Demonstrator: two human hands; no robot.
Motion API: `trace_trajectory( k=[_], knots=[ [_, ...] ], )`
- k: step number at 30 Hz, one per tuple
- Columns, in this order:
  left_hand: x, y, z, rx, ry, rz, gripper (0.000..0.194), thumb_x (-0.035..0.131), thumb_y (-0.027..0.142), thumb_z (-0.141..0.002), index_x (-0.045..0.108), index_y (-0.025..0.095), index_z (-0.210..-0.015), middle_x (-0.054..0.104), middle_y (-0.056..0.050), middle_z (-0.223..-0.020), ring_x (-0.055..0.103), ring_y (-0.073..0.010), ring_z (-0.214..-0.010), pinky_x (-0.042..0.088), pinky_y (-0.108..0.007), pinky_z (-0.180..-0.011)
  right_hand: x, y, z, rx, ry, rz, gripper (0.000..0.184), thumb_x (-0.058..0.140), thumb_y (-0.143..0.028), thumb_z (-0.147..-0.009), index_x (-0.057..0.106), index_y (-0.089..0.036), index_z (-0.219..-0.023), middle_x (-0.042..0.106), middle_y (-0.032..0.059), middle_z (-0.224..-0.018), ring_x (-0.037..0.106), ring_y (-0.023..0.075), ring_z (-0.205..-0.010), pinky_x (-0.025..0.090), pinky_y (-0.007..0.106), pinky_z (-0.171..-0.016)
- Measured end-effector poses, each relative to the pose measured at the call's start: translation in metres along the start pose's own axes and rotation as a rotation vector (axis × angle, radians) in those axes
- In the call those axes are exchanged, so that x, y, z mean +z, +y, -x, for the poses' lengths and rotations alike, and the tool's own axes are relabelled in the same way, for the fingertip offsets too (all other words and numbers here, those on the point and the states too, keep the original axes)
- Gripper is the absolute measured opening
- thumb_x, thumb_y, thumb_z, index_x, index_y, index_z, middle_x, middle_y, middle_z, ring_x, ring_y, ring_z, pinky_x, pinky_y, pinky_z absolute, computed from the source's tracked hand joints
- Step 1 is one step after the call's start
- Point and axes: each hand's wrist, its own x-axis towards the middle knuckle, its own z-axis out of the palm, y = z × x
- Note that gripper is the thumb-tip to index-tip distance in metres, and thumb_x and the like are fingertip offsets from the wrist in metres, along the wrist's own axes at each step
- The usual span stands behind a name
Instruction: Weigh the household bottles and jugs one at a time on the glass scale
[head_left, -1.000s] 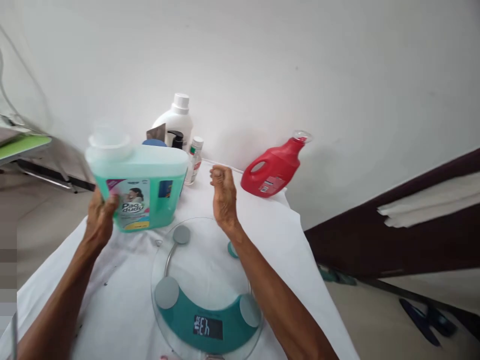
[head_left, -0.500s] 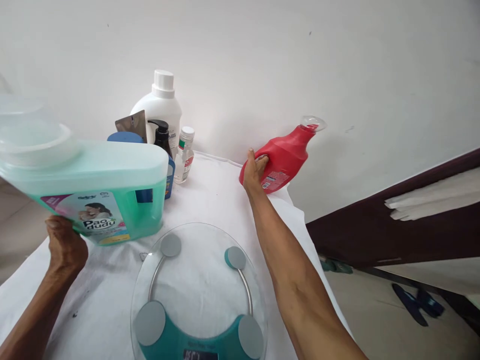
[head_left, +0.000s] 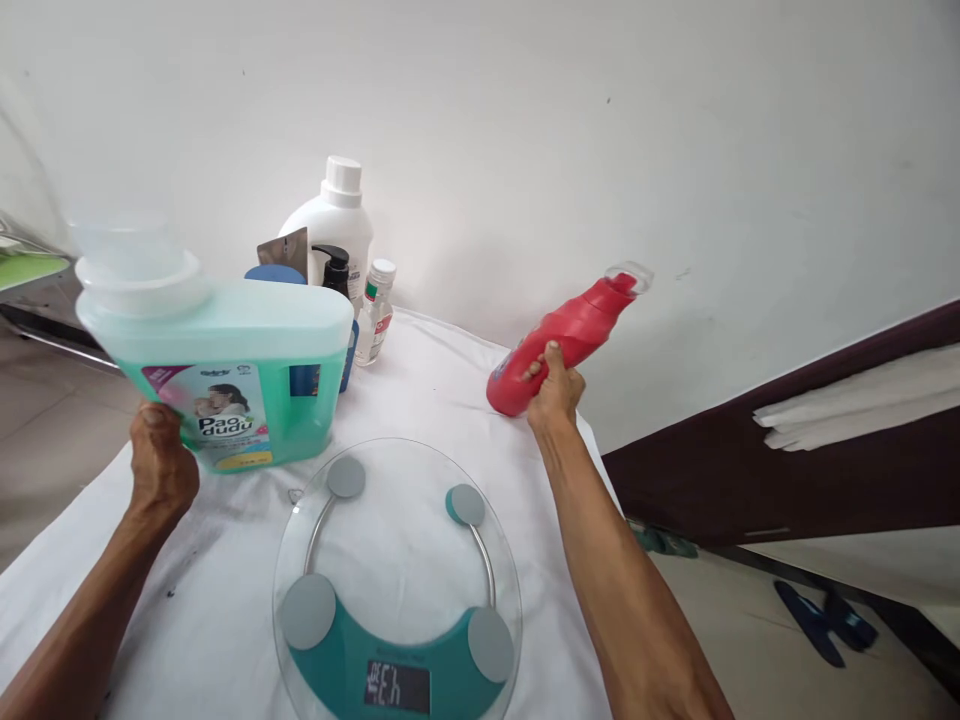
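My left hand (head_left: 160, 462) grips the lower left corner of a big green detergent jug (head_left: 232, 368) with a clear cap, held near the white cloth on the table (head_left: 420, 390). My right hand (head_left: 553, 388) is wrapped round the handle of a red detergent bottle (head_left: 581, 324), which is tilted with its clear cap pointing up and right toward the wall. A round glass scale (head_left: 397, 580) with a teal base and a lit display lies between my arms near the front.
At the back by the wall stand a white bottle (head_left: 334, 222), a black pump bottle (head_left: 334, 270), a small clear bottle (head_left: 375, 312) and a blue container (head_left: 274, 273). A dark wooden panel (head_left: 787, 470) rises on the right. Dark sandals (head_left: 825, 620) lie on the floor.
My right hand reached the red bottle, closed on its handle and tipped it up off the cloth. The green jug swung out toward the left, then came back lower.
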Motion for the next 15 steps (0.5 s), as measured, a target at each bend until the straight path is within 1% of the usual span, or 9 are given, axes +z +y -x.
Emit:
trace_trajectory(
  k=[1, 3, 5, 6, 7, 9, 12, 15],
  knots=[
    [0.0, 0.004, 0.0, 0.002, 0.003, 0.013, 0.087, 0.008, 0.108, -0.078, 0.035, 0.026, -0.07, 0.038, 0.003, -0.061, 0.039, -0.0186, -0.063, 0.033, -0.034, -0.06, -0.009, -0.003, 0.003, -0.011, 0.028, -0.012, 0.053, 0.069, -0.077, -0.086, 0.045, -0.032, -0.071, 0.04, -0.008, -0.054, 0.046, 0.0172, -0.051, 0.054, 0.038, -0.052],
    [-0.001, 0.013, 0.001, 0.006, 0.014, 0.031, 0.088, 0.01, 0.111, -0.075, 0.034, 0.026, -0.068, 0.038, 0.003, -0.06, 0.038, -0.0175, -0.062, 0.032, -0.033, -0.059, -0.025, -0.01, 0.005, -0.02, 0.065, -0.03, 0.057, 0.077, -0.075, -0.08, 0.041, -0.032, -0.069, 0.035, -0.0097, -0.052, 0.036, 0.0139, -0.046, 0.04, 0.033, -0.039],
    [-0.002, 0.019, 0.002, 0.007, 0.0, 0.075, 0.088, 0.013, 0.111, -0.074, 0.033, 0.026, -0.068, 0.036, 0.003, -0.06, 0.037, -0.0172, -0.063, 0.032, -0.033, -0.059, -0.039, -0.017, 0.008, -0.016, 0.106, -0.046, 0.061, 0.082, -0.073, -0.075, 0.039, -0.031, -0.067, 0.034, -0.0104, -0.049, 0.027, 0.0098, -0.043, 0.028, 0.03, -0.033],
    [-0.002, 0.022, 0.003, 0.015, -0.015, 0.101, 0.088, 0.016, 0.111, -0.075, 0.034, 0.026, -0.069, 0.036, 0.003, -0.061, 0.038, -0.0174, -0.064, 0.033, -0.033, -0.06, -0.046, -0.022, 0.011, -0.011, 0.121, -0.055, 0.062, 0.083, -0.073, -0.074, 0.039, -0.031, -0.064, 0.033, -0.0102, -0.047, 0.025, 0.0084, -0.042, 0.024, 0.029, -0.033],
    [-0.002, 0.024, 0.004, 0.024, -0.029, 0.127, 0.087, 0.018, 0.111, -0.076, 0.035, 0.026, -0.07, 0.037, 0.003, -0.063, 0.038, -0.0176, -0.065, 0.035, -0.033, -0.061, -0.053, -0.026, 0.016, -0.004, 0.127, -0.064, 0.063, 0.083, -0.073, -0.073, 0.039, -0.03, -0.062, 0.033, -0.0099, -0.045, 0.025, 0.0076, -0.041, 0.023, 0.028, -0.033],
    [-0.002, 0.025, 0.006, 0.038, -0.051, 0.171, 0.086, 0.021, 0.109, -0.079, 0.038, 0.025, -0.074, 0.041, 0.003, -0.068, 0.041, -0.0183, -0.07, 0.038, -0.034, -0.065, -0.068, -0.036, 0.032, 0.02, 0.115, -0.076, 0.065, 0.083, -0.075, -0.071, 0.04, -0.028, -0.057, 0.031, -0.0095, -0.041, 0.025, 0.0069, -0.039, 0.023, 0.027, -0.033],
    [0.0, 0.021, 0.009, 0.044, -0.045, 0.219, 0.084, 0.025, 0.105, -0.085, 0.045, 0.023, -0.079, 0.047, 0.002, -0.076, 0.046, -0.0192, -0.076, 0.042, -0.036, -0.073, -0.092, -0.056, 0.065, 0.04, 0.031, -0.07, 0.065, 0.087, -0.074, -0.064, 0.044, -0.026, -0.052, 0.03, -0.009, -0.04, 0.025, 0.0064, -0.036, 0.025, 0.028, -0.036],
    [0.004, 0.016, 0.01, 0.057, -0.048, 0.285, 0.082, 0.027, 0.099, -0.091, 0.052, 0.021, -0.088, 0.055, -0.001, -0.089, 0.051, -0.021, -0.086, 0.045, -0.037, -0.084, -0.11, -0.084, 0.102, -0.01, -0.062, -0.039, 0.067, 0.086, -0.077, -0.058, 0.045, -0.026, -0.048, 0.027, -0.0081, -0.039, 0.024, 0.0072, -0.036, 0.024, 0.031, -0.04]
  ],
)
